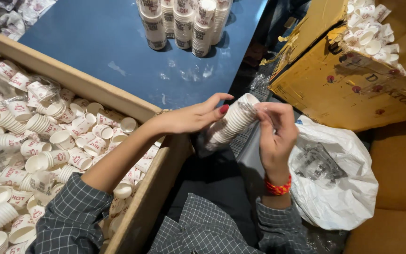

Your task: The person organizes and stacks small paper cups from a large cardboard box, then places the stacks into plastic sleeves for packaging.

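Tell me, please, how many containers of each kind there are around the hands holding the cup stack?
Wooden crate of loose cups: 1
Yellow cardboard box of cups: 1
White plastic bag: 1
Total: 3

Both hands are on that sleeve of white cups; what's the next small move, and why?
Probably slide the clear wrap further along the cup stack: the right hand pinches at its top end while the left hand steadies the side, and wrapped stacks stand on the blue table.
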